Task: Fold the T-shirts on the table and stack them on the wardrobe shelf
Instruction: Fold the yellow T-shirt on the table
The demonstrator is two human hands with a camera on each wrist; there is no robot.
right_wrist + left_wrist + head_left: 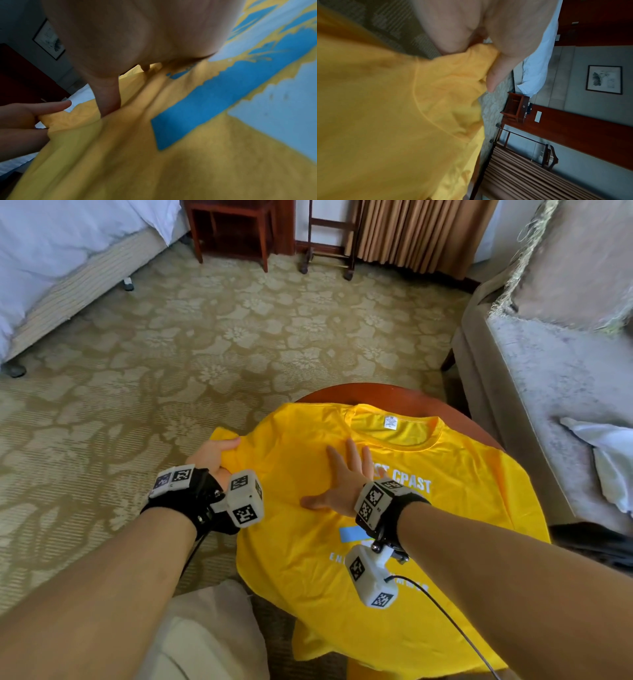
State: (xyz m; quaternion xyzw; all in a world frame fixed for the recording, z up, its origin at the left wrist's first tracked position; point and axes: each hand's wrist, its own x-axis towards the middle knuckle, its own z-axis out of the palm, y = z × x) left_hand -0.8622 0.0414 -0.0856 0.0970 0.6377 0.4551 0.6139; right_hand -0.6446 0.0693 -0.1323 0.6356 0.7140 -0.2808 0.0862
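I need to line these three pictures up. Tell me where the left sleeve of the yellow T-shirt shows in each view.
Head: the sleeve lies left of centre, gripped by the left hand.
Left wrist: the sleeve bunches at centre, under the thumb.
Right wrist: the sleeve sits at the left edge, held by the left hand's fingers.
Shared landmark: the white bed.

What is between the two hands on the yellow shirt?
Only yellow T-shirt cloth lies between the left hand and right hand, seen from the head view.

Bed (51,251); armchair (548,371) (right); nightstand (236,227)
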